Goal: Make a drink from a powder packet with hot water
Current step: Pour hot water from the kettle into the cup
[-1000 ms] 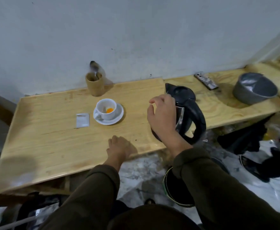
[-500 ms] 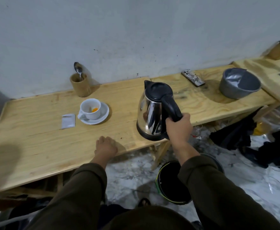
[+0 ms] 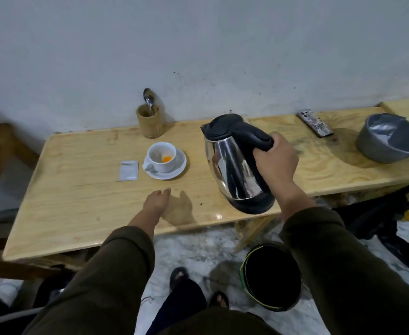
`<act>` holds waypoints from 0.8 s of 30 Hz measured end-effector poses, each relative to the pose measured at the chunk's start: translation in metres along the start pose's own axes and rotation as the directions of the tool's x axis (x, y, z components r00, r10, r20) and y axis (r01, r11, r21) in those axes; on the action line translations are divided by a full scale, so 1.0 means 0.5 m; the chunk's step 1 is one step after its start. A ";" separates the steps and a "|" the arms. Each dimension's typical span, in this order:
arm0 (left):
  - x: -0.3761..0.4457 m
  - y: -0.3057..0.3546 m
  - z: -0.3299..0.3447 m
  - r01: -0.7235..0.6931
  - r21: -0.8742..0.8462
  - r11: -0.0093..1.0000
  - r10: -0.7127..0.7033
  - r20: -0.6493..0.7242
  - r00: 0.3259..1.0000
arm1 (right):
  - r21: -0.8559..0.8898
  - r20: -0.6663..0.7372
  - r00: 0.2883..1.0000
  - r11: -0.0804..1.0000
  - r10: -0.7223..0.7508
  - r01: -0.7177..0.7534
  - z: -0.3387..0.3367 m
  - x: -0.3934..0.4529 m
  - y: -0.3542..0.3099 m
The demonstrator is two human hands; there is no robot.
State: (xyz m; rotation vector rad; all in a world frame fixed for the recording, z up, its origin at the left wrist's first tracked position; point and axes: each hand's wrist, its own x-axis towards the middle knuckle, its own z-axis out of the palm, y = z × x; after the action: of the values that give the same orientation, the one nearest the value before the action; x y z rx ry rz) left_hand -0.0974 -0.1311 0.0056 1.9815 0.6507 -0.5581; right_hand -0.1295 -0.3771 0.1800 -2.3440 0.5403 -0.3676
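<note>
Both hands work over the front edge of the pale wooden table (image 3: 77,204); the left hand (image 3: 155,202) lies low on the boards with fingers loosely spread and holds nothing, probably bracing the body for the pour; the right hand (image 3: 275,158) is closed around the black plastic handle of the polished steel kettle with a black lid and base (image 3: 235,160), which is carried off the table and tipped a little, its spout turned toward the left hand's side, likely so the water can be brought across without re-gripping. Below and between the arms, on the marbled floor, stands a black round bucket (image 3: 272,279). Beyond the left hand, well clear of its fingertips, lies the torn silvery powder packet (image 3: 128,170), flat on the wood; just beside it, toward the right hand, sits the white ceramic cup (image 3: 162,157) on its white saucer (image 3: 178,169), a small heap of orange powder in its bottom, so the powder is in and only the water is wanting. Farther back, against the grey wall, a tan cylindrical holder (image 3: 149,123) keeps a metal spoon (image 3: 148,99) upright, handy for stirring. Off beyond the right hand rest a patterned phone (image 3: 316,123) and a grey bowl (image 3: 389,139). Against half a second ago, the kettle is raised and leaning rather than upright near the edge, and nearer the cup; the left hand has barely shifted.
</note>
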 end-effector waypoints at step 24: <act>0.155 0.070 -0.128 0.211 -0.505 0.837 -0.163 0.137 0.977 | -0.427 0.481 0.816 0.726 -0.322 0.539 0.175 0.132 -0.310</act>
State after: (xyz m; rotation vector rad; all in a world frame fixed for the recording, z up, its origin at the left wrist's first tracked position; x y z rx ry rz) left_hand -0.0086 -0.0723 0.0089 1.3866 0.8463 -0.5181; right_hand 0.0064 -0.2545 0.2307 -3.0085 -0.1513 0.0614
